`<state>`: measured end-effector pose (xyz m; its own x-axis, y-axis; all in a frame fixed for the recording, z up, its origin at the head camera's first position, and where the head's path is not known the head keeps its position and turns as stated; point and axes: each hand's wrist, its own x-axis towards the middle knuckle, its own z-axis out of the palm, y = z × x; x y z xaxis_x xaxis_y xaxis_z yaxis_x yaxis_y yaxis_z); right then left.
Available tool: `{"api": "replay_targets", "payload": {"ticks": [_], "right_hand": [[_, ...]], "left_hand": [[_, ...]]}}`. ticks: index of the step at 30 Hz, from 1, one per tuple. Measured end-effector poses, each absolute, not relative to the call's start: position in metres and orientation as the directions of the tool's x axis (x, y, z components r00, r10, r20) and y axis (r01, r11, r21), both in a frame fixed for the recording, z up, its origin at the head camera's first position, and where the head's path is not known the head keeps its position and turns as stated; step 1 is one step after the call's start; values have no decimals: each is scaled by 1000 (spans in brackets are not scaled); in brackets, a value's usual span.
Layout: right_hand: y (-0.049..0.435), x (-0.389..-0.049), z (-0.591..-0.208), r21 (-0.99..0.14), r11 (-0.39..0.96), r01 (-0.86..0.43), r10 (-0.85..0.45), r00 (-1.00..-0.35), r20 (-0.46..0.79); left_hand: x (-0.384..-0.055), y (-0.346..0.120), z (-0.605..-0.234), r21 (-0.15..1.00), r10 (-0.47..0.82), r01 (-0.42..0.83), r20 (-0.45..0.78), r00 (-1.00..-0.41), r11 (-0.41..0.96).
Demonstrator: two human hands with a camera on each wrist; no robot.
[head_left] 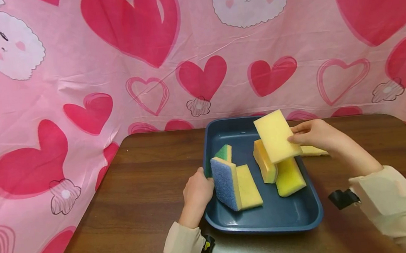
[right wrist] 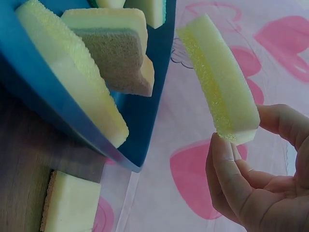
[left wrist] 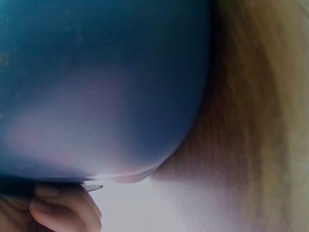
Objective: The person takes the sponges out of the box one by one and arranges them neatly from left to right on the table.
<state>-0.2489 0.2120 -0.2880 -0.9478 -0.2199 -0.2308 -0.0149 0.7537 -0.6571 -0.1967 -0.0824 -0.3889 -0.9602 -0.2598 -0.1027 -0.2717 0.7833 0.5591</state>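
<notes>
My right hand (head_left: 314, 134) pinches a yellow sponge (head_left: 277, 137) by its right side, raised above the right part of a dark blue tray (head_left: 267, 229). In the right wrist view, the thumb and fingertips press the lower end of that sponge (right wrist: 224, 82). At the tray's left wall, my left hand (head_left: 198, 189) grips the rim, its curled fingers (left wrist: 67, 208) visible in the left wrist view. Inside the tray stand a blue-faced sponge (head_left: 226, 184), a green-faced sponge (head_left: 224, 153) partly hidden behind it, a pale yellow sponge (head_left: 248, 186), an orange-yellow sponge (head_left: 265, 163) and a bright yellow sponge (head_left: 290, 177).
Another sponge (head_left: 314, 151) lies on the brown wooden table (head_left: 149, 182) just right of the tray, partly behind my right hand. A pink heart-patterned cloth (head_left: 197, 39) hangs behind the table and along its sides.
</notes>
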Motion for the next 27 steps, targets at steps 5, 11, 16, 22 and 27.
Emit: {"api": "replay_targets", "payload": {"ticks": [5, 11, 16, 22, 27], "right_hand": [[218, -251, -287, -653, 757, 5, -208, -946, -248], [224, -252, -289, -660, 751, 2, -200, -952, -230], [230, -253, -291, -679, 734, 17, -197, -952, -236], [238, -258, -292, -685, 726, 62, -172, -948, -269], [245, -260, -292, -704, 706, 74, -164, -950, -265]], "left_hand": [[-197, -83, -389, 559, -260, -273, -105, -960, 783], [-198, -84, -389, 556, -259, -273, -106, -960, 785], [-199, -84, -389, 557, -258, -273, -108, -960, 784], [-200, -85, -389, 556, -259, -276, -111, -960, 784], [-200, -85, -389, 554, -260, -279, -114, -959, 784]]}}
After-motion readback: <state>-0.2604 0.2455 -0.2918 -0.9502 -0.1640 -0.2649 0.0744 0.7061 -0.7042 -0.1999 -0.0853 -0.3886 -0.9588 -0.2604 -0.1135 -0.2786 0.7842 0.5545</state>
